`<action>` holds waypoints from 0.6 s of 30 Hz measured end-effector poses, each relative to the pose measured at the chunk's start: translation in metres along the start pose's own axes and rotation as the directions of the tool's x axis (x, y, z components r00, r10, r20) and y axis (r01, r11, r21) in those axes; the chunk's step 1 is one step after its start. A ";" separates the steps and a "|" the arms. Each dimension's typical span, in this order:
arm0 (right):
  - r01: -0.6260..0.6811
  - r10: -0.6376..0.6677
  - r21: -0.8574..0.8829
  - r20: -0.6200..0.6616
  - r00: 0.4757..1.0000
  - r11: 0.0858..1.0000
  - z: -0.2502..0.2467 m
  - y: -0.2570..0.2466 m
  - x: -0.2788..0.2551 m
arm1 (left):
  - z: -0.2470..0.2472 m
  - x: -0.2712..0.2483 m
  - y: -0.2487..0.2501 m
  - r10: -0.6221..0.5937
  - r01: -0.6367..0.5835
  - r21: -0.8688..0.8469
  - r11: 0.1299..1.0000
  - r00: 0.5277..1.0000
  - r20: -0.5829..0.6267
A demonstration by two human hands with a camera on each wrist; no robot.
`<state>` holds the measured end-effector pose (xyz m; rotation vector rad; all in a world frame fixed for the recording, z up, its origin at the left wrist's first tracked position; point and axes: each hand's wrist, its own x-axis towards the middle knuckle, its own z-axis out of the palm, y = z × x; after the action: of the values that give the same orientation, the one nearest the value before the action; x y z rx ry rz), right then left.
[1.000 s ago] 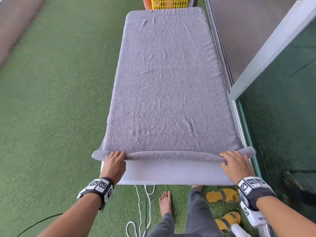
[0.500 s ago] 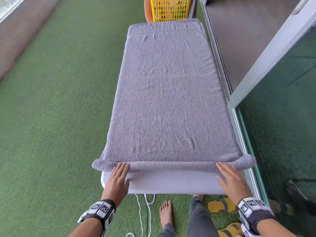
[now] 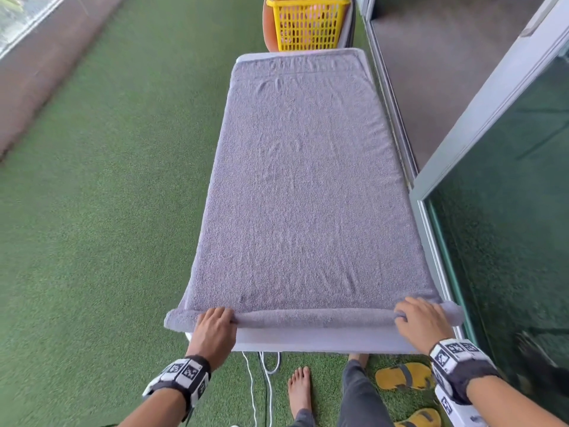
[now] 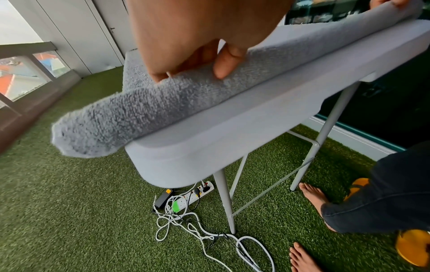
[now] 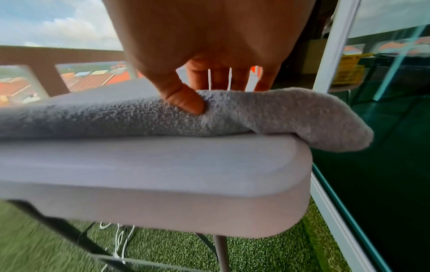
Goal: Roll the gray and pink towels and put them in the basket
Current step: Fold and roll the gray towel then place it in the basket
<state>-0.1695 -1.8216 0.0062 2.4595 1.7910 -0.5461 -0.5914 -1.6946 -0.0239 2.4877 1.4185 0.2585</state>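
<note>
Green artificial turf runs under a narrow grey desk (image 3: 320, 340) beside a glass sliding door, and the gray towel (image 3: 308, 186) is spread over nearly the whole top, its length running from the near edge, where I stand, toward the far edge. Its near end is turned into a thin roll (image 3: 314, 317) lying across the desk just inside the near edge, with both tips poking past the near corners. My left hand (image 3: 214, 331) sits on the roll by the near left corner; in the left wrist view its fingers (image 4: 227, 62) curl down over the top of the roll, thumb pressed into the pile. My right hand (image 3: 421, 322) is by the near right corner, and the right wrist view shows its thumb (image 5: 184, 100) dug into the front of the roll while the other fingers hook over its back, so both hands pinch the roll. What matters for me is that the roll's long axis lies crosswise, from hand to hand, with all the unrolled cloth lying ahead of the fingertips. I judge the next push must go straight away from me, both hands evenly, or the roll will skew. The yellow basket (image 3: 308, 23) stands past the far edge; no pink towel can be made out with certainty.
</note>
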 end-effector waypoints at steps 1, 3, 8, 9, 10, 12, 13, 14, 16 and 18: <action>-0.008 0.009 0.025 -0.040 0.999 1.000 0.000 0.002 0.003 | 0.004 0.001 -0.004 -0.040 0.040 0.022 0.999 0.999 0.000; -0.020 0.034 0.105 -0.128 0.991 0.994 0.006 0.006 0.004 | 0.015 0.000 -0.010 -0.114 0.113 0.086 0.990 0.994 -0.002; -0.006 0.014 0.112 -0.066 0.998 0.994 0.038 0.006 -0.030 | 0.023 -0.024 -0.001 -0.027 0.020 0.122 0.992 0.998 0.053; -0.012 0.018 0.110 -0.054 0.998 0.994 0.040 0.006 -0.036 | 0.018 -0.023 0.003 -0.037 0.029 0.113 0.993 0.997 0.069; -0.018 0.022 0.095 -0.041 0.999 0.995 0.040 0.005 -0.038 | 0.013 -0.022 0.007 -0.058 0.048 0.118 0.992 0.995 0.087; -0.023 0.024 0.056 -0.012 1.000 0.998 0.032 0.000 -0.033 | 0.003 -0.015 0.013 -0.047 0.034 0.129 0.991 0.994 0.102; -0.006 0.006 0.027 -0.018 1.000 1.000 0.026 -0.002 -0.026 | -0.001 -0.012 0.015 -0.045 0.033 0.120 0.992 0.994 0.098; 0.011 -0.012 -0.022 -0.021 1.000 1.000 0.019 -0.002 -0.017 | -0.003 -0.008 0.016 -0.051 0.041 0.116 0.992 0.995 0.084; -0.022 0.019 -0.045 -0.055 0.998 0.999 0.008 -0.001 -0.001 | -0.003 -0.004 0.015 -0.082 0.078 0.139 0.987 0.996 0.025; -0.085 0.088 0.037 -0.118 0.989 0.996 0.007 0.004 0.006 | 0.004 -0.006 0.012 -0.128 0.124 0.197 0.973 0.992 0.008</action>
<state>-0.1662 -1.8191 -0.0024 2.6297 1.7180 -0.4328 -0.5835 -1.7061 -0.0238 2.5289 1.6590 0.0706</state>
